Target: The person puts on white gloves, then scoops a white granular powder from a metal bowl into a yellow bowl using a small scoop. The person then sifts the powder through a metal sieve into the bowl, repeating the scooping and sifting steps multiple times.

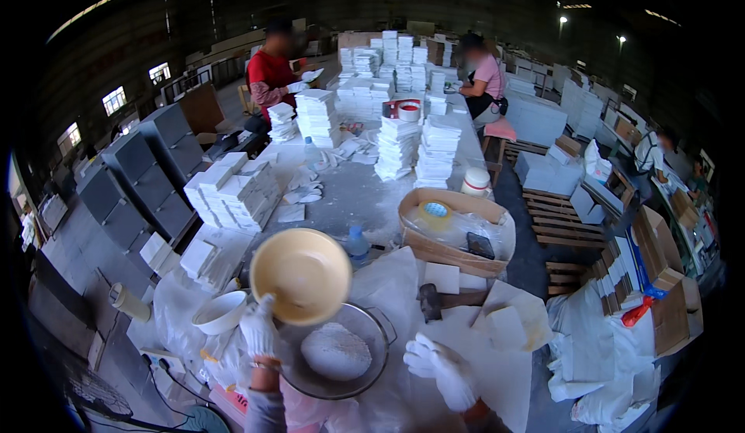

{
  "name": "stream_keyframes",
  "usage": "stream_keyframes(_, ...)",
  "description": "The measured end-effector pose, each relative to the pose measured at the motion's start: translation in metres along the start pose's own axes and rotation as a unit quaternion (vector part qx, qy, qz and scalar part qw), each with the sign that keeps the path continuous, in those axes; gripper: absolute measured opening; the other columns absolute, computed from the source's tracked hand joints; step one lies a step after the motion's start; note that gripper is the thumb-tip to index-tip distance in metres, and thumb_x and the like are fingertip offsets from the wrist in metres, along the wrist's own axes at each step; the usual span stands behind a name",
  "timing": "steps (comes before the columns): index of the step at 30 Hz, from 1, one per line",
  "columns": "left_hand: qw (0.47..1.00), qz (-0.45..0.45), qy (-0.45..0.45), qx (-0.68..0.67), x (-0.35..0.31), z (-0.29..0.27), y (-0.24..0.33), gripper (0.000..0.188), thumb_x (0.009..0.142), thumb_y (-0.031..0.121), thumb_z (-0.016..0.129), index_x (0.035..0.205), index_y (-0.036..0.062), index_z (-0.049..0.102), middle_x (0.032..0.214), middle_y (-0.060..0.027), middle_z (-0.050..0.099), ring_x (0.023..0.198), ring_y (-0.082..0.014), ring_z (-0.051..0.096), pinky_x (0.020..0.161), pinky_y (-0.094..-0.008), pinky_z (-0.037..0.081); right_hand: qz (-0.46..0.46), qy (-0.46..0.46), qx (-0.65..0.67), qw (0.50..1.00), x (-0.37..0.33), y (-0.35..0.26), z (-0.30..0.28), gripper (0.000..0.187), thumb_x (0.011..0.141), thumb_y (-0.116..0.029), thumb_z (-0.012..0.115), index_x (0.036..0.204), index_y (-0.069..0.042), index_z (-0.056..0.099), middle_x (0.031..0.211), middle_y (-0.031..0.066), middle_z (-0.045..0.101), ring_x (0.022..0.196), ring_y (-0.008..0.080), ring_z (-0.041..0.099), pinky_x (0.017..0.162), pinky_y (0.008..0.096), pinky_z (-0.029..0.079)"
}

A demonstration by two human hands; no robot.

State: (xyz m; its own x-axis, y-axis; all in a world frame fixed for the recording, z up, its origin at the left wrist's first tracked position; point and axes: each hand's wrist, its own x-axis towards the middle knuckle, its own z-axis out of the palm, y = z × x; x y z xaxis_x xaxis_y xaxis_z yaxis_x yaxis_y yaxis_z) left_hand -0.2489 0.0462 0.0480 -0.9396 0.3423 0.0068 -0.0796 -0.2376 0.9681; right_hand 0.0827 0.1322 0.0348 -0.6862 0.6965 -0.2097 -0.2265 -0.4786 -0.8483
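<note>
My left hand (259, 329), in a white glove, is closed on the lower left rim of a cream plastic basin (301, 266). The basin is tipped up so its inside faces me, with some residue at the bottom. Below it sits a round metal pan (380, 340) with a side handle, holding a heap of white powder (336, 351). My right hand (441, 368), also gloved in white, hovers right of the pan with its fingers apart and nothing in them. A white bowl (220, 313) stands just left of my left hand.
Stacked white tiles (233, 192) line the table's left side. A cardboard box (458, 254) holds a tape roll (434, 211) and a phone (479, 244). Near it lies a hammer (429, 302). Two people, in red (272, 68) and pink (486, 76), work farther along the table.
</note>
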Motion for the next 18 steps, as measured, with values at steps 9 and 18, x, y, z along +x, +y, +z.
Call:
stream_keyframes(9,0.983,-0.08,0.016,0.162,0.095,0.014,-0.047,0.035,0.088,0.034,0.064,0.085,-0.0011,0.063,0.057,-0.0123,0.06,0.043,-0.0237,0.059,0.038,-0.0347,0.044,0.091,0.113,0.013,0.989,-0.043,0.016,-0.021,0.047,0.103,-0.024,0.046,0.141,0.004,0.044,0.135,0.0208,0.054,0.118,0.0332,0.059,0.102,0.041,0.047)
stream_keyframes(18,0.766,0.154,-0.018,0.623,0.052,-0.04,-0.011,0.061,0.092,0.057,0.051,0.083,0.0012,0.071,0.077,-0.0269,0.066,0.077,-0.0457,0.065,0.069,-0.0513,0.052,0.153,0.085,-0.011,0.985,-0.035,0.041,-0.023,0.039,0.1,-0.025,0.054,0.131,-0.002,0.058,0.122,0.013,0.064,0.106,0.024,0.065,0.092,0.0321,0.052)
